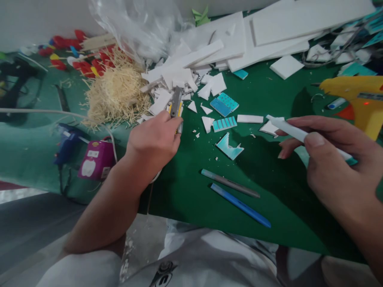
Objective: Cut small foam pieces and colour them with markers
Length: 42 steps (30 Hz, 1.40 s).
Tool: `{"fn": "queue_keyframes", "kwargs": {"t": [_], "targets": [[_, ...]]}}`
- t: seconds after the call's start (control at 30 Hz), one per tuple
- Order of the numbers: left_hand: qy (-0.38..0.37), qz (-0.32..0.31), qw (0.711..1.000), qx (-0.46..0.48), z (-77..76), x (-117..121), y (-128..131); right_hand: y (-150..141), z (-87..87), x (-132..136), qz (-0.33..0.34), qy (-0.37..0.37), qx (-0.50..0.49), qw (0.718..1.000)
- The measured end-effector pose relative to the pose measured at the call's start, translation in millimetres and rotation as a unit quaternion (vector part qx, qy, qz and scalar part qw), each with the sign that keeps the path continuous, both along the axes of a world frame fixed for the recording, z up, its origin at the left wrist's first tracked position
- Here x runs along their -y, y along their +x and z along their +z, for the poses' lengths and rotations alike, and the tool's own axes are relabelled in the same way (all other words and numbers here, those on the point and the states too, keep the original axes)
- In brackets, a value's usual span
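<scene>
My left hand (155,135) is closed around a grey and yellow utility knife (176,103), which points away from me over a heap of white foam board scraps (172,77). My right hand (338,159) grips a white marker (295,130) with a teal end, its narrow tip pointing left. Between the hands lie a blue dotted foam piece (224,104), a striped one (225,124), a white strip (250,118) and a notched teal-coloured piece (229,148). Closer to me rest a grey pen (230,183) and a blue pen (241,205).
Large white foam sheets (281,32) lie stacked at the back beside a clear plastic bag (140,28). On the left are straw-like shavings (116,91), a blue glue gun (70,143) and a purple box (96,159). A yellow glue gun (356,95) stands at the right.
</scene>
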State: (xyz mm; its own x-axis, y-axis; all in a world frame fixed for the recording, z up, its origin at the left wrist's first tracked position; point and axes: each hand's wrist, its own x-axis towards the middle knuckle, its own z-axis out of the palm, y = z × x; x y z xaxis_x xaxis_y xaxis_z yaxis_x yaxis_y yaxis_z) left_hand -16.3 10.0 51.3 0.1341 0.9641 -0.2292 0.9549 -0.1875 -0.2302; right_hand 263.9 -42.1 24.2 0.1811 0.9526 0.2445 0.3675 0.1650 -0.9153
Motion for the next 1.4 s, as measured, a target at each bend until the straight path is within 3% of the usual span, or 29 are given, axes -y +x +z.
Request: {"fn": "queue_keyframes", "kwargs": {"t": [0.13, 0.27, 0.4, 0.5, 0.57, 0.77, 0.97, 1.1, 1.4], "targets": [[0.045, -0.060, 0.991, 0.112, -8.1, 1, -7, 0, 0.2, 0, 0.008, -0.004, -0.018, 1.000], [0.066, -0.089, 0.963, 0.247, -20.2, 8, -5, 0, 1.2, 0, 0.045, -0.032, -0.058, 0.997], [0.050, -0.125, 0.890, 0.436, -29.6, 17, 6, 1, 2.3, 1, 0.099, -0.072, -0.048, 0.991], [-0.004, -0.109, 0.822, 0.559, -31.3, 23, 15, 2, 3.8, 1, 0.134, -0.086, -0.026, 0.987], [-0.044, -0.086, 0.792, 0.603, -29.7, 27, 19, 2, 4.9, 1, 0.158, -0.089, -0.028, 0.983], [-0.102, -0.041, 0.745, 0.657, -25.8, 30, 25, 7, 5.2, 1, 0.231, -0.093, -0.026, 0.968], [-0.149, 0.031, 0.696, 0.701, -30.1, 29, 30, 7, 0.9, 2, 0.236, -0.084, 0.017, 0.968], [-0.170, 0.042, 0.692, 0.701, -27.8, 29, 31, 6, 2.1, -1, 0.241, -0.073, 0.027, 0.967], [-0.203, 0.034, 0.685, 0.699, -26.2, 33, 33, 3, 5.6, -4, 0.284, -0.132, -0.029, 0.949]]}}
